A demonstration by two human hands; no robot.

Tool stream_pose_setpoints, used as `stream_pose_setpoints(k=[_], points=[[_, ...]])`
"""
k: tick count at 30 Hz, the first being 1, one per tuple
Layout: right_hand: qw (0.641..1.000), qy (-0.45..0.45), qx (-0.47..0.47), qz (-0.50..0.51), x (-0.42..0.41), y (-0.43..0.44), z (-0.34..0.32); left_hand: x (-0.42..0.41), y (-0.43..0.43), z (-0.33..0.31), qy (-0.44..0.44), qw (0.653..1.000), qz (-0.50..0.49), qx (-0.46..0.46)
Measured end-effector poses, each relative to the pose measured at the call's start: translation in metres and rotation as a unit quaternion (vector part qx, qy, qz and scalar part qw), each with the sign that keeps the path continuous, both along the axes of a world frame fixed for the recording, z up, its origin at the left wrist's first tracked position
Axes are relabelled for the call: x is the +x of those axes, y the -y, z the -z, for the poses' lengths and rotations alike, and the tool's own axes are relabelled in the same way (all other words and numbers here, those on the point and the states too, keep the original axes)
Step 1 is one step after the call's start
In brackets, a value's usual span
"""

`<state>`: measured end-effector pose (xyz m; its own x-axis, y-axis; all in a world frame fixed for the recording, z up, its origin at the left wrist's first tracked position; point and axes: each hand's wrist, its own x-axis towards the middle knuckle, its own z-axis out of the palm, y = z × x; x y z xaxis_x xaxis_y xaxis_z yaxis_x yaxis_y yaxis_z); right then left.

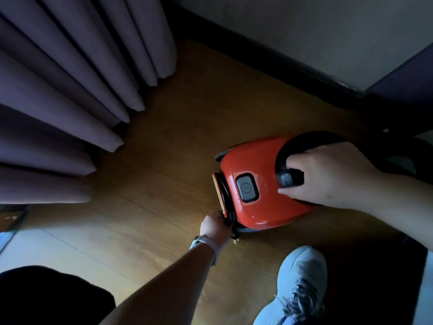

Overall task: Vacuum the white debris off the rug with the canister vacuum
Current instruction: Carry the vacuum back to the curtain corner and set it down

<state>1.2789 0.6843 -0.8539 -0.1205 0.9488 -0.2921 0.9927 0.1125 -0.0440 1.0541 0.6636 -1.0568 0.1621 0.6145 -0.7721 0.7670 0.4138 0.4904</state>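
Note:
A red canister vacuum [255, 170] sits on the wooden floor at the centre right, with a grey button [247, 188] on top. My right hand [328, 174] grips its black carry handle [290, 151]. My left hand [215, 225], with a watch on the wrist, pinches the black power cord [230, 221] at the vacuum's rear end, beside the cord reel. The plug's prongs [236, 241] hang just below my fingers. No rug or white debris is in view.
Purple curtains [70, 90] hang over the left side down to the floor. A dark skirting board and wall [304, 38] run along the back right. My light blue shoe [300, 285] stands at the lower right. Bare wooden floor [164, 148] lies between curtains and vacuum.

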Motion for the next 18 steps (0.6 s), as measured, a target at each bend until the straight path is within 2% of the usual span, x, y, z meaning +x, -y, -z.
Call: stream_pose_setpoints(k=[3, 7, 9, 11, 14, 18], points=[[1.0, 0.019, -0.015, 0.002, -0.003, 0.005, -0.001, 0.002, -0.006, 0.001, -0.025, 0.999, 0.039, -0.013], [0.999, 0.023, -0.035, 0.0, -0.009, 0.0, -0.006, 0.003, -0.006, 0.004, 0.021, 0.997, -0.001, -0.07], [0.999, 0.023, -0.05, 0.003, -0.01, -0.002, -0.008, 0.002, 0.0, 0.006, 0.045, 0.993, -0.055, -0.095], [0.998, 0.028, -0.052, 0.001, -0.01, -0.002, -0.008, 0.003, 0.004, 0.009, 0.052, 0.993, -0.068, -0.084], [0.999, 0.032, -0.035, -0.019, -0.011, 0.0, -0.008, 0.002, -0.002, 0.004, 0.028, 0.998, -0.016, -0.048], [0.998, 0.037, -0.025, -0.041, -0.01, 0.005, -0.009, -0.002, -0.005, 0.003, 0.044, 0.997, -0.033, -0.058]])
